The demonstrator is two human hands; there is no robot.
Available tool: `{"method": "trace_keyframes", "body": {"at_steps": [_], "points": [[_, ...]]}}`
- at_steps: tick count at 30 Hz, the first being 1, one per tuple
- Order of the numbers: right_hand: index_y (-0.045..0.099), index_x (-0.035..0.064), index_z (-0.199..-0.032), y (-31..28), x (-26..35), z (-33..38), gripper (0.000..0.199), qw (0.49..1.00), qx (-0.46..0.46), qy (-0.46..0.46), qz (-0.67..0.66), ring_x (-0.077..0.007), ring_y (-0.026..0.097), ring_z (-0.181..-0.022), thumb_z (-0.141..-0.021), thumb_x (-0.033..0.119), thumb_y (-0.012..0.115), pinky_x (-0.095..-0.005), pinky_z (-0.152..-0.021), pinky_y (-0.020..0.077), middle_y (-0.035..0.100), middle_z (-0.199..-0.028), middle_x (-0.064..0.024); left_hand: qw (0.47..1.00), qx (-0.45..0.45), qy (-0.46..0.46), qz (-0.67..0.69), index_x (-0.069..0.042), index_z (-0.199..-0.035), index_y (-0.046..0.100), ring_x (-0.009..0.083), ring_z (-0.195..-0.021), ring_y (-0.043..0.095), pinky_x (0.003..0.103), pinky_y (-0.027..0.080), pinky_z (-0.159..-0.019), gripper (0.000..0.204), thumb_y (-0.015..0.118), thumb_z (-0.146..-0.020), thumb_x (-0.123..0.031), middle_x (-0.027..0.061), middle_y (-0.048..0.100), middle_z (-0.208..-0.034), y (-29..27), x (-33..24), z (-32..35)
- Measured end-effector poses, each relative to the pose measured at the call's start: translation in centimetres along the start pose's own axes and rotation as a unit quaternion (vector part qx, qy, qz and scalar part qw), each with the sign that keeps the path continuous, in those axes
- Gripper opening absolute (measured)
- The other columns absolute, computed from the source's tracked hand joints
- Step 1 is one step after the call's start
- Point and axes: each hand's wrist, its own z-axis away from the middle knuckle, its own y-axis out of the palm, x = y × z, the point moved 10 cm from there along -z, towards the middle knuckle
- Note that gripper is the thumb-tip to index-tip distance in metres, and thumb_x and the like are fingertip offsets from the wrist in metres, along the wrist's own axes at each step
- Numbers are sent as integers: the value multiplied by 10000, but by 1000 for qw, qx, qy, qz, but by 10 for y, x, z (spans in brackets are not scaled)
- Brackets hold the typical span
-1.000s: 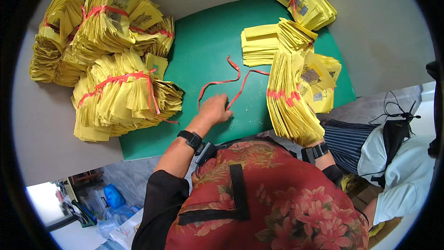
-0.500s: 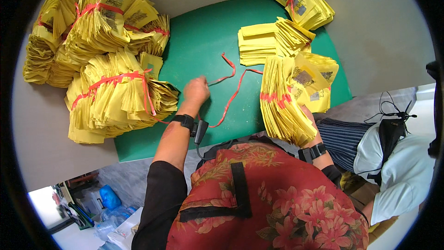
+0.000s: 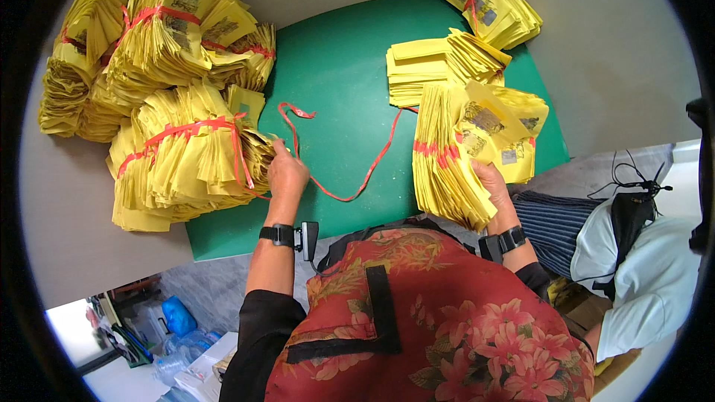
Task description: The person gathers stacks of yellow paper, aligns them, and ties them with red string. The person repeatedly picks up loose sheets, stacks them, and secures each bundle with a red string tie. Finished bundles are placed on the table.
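My right hand (image 3: 491,187) grips the near side of a bundle of folded yellow papers (image 3: 448,171) banded with red ribbon; some fingers are hidden. Loose yellow papers with dark prints (image 3: 497,123) fan out beside it. My left hand (image 3: 289,175) is closed at the right end of a large tied bundle of yellow papers (image 3: 190,156). What its fingertips hold, if anything, is hidden. A thin red ribbon (image 3: 378,160) curves over the table, passing by my left hand and ending under the right-hand bundle. Its curled loose end lies beyond my left hand.
Several more tied yellow bundles (image 3: 160,37) crowd the far left of the green table (image 3: 342,52). At the far right are an untied stack (image 3: 418,71) and a tied bundle (image 3: 495,9). Grey panels (image 3: 607,59) wall the table. Another person (image 3: 633,268) is at the right.
My left hand has moved left to the large bundle, and the ribbon's loose end has shifted left. My right hand has raised the near bundle slightly and moved it left.
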Motion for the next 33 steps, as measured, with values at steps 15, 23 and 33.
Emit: {"method": "trace_keyframes", "body": {"at_steps": [15,23,33], "points": [[708,10,-1180,101,55,-19,320,892,101,-207,388,-135,672,-1051,-864,17,760,-309,-919,532,733,-1183,-53,701,517,-55,488,-22,-1534,319,269,-639,717,320,583,-495,939,202,-976,-768,250,714,-859,14,-124,50],[719,73,-1161,185,62,22,510,715,290,-366,520,-279,696,-1034,-672,-48,796,-336,-896,545,717,-1123,-133,522,558,-134,631,-51,-1330,598,257,-1104,678,426,548,-981,794,411,-965,-731,136,691,-1254,53,-136,74],[707,120,-1112,231,69,81,387,491,309,-529,619,-344,676,-958,-750,233,784,-440,-788,526,690,-1131,-151,431,524,-180,712,-14,-1374,566,234,-1111,688,347,582,-940,701,455,-1020,-607,167,672,-1273,47,-135,94]]}}
